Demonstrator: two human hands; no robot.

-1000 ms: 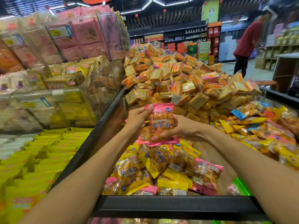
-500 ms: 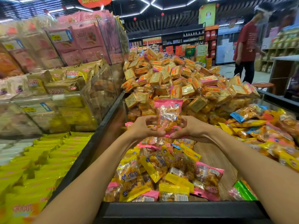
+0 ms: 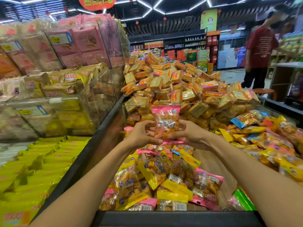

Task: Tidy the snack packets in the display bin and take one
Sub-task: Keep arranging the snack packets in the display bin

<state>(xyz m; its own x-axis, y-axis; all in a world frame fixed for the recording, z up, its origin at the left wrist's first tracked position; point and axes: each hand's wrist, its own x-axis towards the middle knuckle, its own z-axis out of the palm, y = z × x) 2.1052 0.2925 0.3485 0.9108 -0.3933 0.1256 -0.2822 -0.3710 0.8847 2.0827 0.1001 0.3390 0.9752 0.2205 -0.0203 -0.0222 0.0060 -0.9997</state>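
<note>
A pink-topped snack packet [image 3: 165,122], likely light, crinkly and easily crushed, stands upright above the display bin [image 3: 178,217], pinched at its lower corners between the left hand [image 3: 142,134] and right hand [image 3: 190,135], over roughly a dozen loose packets [image 3: 157,174] beneath.

Red-shirted person [image 3: 260,51] beside wooden stool [image 3: 263,91]

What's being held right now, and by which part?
One pink-topped snack packet, upright above the bin, held by both hands: left hand and right hand grip its lower half from either side.
</note>
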